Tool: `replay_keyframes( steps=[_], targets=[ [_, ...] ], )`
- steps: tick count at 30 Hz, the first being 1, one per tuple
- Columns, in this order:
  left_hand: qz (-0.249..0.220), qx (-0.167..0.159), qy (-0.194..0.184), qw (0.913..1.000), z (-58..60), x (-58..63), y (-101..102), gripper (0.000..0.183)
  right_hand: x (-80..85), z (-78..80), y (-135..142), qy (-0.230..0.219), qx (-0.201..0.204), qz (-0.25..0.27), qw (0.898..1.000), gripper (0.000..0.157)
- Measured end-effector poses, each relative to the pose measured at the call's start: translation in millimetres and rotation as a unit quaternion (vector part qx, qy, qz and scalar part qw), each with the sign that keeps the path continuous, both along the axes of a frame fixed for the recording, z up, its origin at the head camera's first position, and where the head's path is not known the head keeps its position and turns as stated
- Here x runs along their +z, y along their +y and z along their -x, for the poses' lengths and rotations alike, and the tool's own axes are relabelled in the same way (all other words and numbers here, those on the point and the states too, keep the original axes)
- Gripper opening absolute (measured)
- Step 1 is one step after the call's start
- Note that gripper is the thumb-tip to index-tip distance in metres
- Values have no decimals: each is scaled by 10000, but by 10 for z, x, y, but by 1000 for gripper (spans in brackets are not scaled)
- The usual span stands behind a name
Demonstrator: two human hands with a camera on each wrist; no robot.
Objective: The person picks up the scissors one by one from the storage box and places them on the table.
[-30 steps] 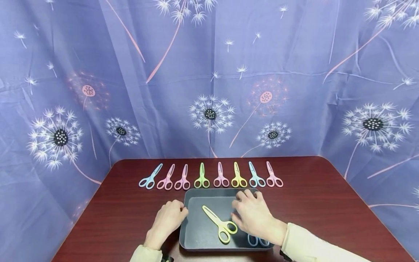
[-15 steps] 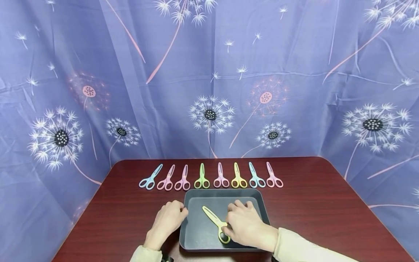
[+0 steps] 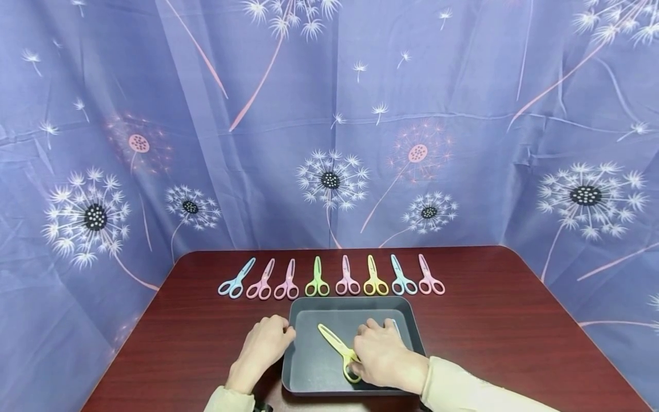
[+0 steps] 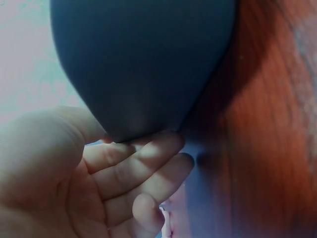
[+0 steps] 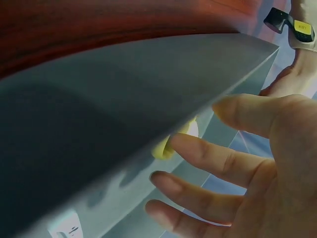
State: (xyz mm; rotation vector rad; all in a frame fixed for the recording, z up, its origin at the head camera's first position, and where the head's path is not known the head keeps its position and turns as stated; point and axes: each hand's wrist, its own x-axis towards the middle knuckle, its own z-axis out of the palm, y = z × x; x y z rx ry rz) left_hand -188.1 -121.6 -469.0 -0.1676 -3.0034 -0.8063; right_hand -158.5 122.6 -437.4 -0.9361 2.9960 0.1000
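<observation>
A dark grey tray point(image 3: 314, 357) lies on the table. In it a pair of yellow scissors point(image 3: 334, 341) points to the far left. My left hand point(image 3: 264, 349) holds the tray's left rim, fingers and thumb against it in the left wrist view. My right hand point(image 3: 385, 355) is over the tray, covering part of the yellow handles. In the right wrist view its fingers are spread and bent, with the forefinger point(image 5: 205, 153) at the yellow handle; thumb and forefinger stay apart. A light-blue blade tip point(image 3: 395, 326) shows beyond this hand; the rest of that pair is hidden.
Beyond the tray several scissors lie in a row: blue point(image 3: 237, 280), pink point(image 3: 262, 280), green point(image 3: 317, 277), yellow point(image 3: 374, 277) and others, handles toward me. The dark red table point(image 3: 489, 320) ends at a blue dandelion-print curtain point(image 3: 273, 171).
My right hand has moved from the tray's far right nearer to me and left, over the yellow handles and the blue scissors. My left hand and the scissors have not moved.
</observation>
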Motion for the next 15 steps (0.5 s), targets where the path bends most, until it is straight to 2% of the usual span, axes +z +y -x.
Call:
replay_keyframes(
  steps=[15],
  targets=[
    [-4, 5, 30, 10000, -10, -13, -3, 34, -64, 2, -3, -8, -34, -32, 10000, 37]
  ],
)
